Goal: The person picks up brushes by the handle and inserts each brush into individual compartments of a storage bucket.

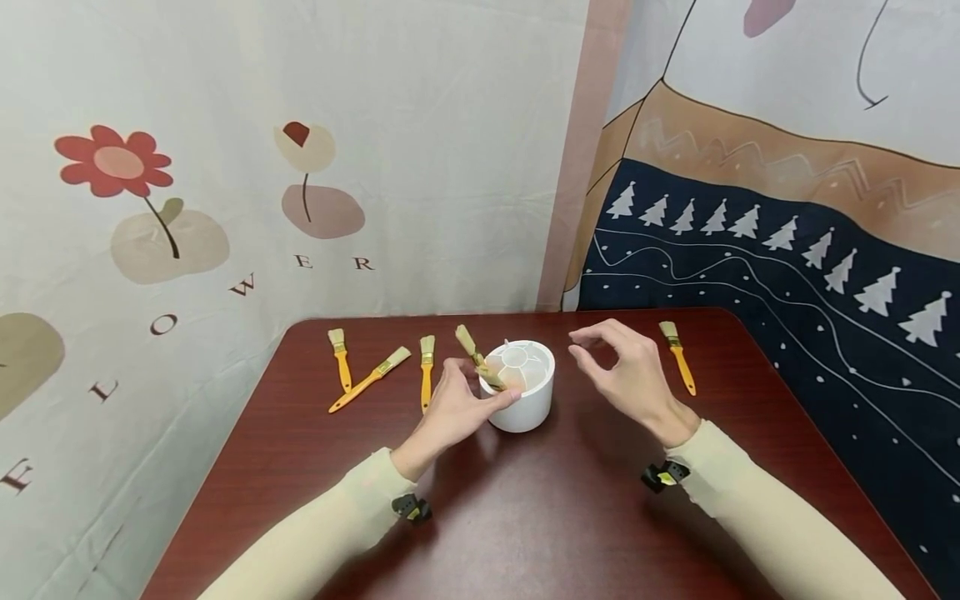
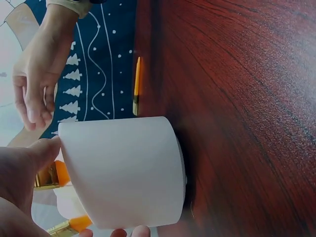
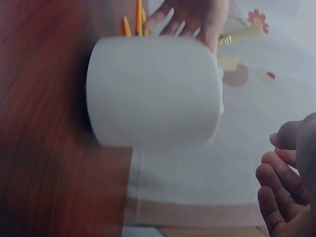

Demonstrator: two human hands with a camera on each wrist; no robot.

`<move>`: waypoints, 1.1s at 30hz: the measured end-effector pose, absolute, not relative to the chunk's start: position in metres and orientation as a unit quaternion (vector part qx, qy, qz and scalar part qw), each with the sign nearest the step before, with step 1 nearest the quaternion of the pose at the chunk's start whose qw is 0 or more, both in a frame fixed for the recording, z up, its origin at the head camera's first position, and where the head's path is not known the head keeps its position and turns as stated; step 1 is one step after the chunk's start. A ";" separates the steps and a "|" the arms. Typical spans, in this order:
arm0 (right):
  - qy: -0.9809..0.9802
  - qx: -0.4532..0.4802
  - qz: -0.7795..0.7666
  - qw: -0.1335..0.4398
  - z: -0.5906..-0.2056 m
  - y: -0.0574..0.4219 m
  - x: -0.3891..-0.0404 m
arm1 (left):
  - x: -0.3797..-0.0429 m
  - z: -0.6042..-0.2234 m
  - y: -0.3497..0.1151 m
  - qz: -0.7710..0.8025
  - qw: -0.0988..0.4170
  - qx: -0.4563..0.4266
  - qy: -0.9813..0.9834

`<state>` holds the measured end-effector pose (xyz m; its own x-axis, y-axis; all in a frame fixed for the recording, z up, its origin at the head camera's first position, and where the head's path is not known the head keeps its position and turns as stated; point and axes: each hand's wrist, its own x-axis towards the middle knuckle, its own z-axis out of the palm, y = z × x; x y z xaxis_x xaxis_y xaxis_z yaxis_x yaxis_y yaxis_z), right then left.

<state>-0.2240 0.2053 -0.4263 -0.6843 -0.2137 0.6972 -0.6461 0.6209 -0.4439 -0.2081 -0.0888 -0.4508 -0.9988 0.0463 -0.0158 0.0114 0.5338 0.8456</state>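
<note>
A white round holder with a divided top stands on the table. My left hand grips its left side, thumb on the rim and fingertips at the wall. In the left wrist view, two brushes with gold ferrules, one brush nearer the thumb, stick out of the holder beside that hand. Their bristles point up and lean left in the head view. To the right of the holder, my right hand hovers apart from it, its fingers loosely bent and nothing between them.
Left of the holder lie three orange-handled brushes: an outer brush, a slanted brush and a brush near the left hand. Another brush lies at the right. Printed cloth hangs behind the dark red table.
</note>
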 end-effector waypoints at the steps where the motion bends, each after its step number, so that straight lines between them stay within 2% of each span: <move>1: -0.850 0.246 0.352 0.306 -0.426 0.208 -0.225 | -0.208 -0.451 -0.090 0.483 0.020 0.016 0.875; 8: -0.862 0.208 0.343 0.310 -0.430 0.230 -0.234 | -0.209 -0.452 -0.094 0.504 0.042 0.008 0.863; 33: -0.887 0.159 0.306 0.307 -0.449 0.285 -0.255 | -0.211 -0.449 -0.105 0.553 0.089 0.047 0.827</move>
<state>-0.2552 0.2847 -0.4489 -0.7613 -0.0945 0.6414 -0.4703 0.7615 -0.4460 -0.2114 -0.1053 -0.4487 -0.9799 0.1758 -0.0944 -0.0202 0.3832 0.9234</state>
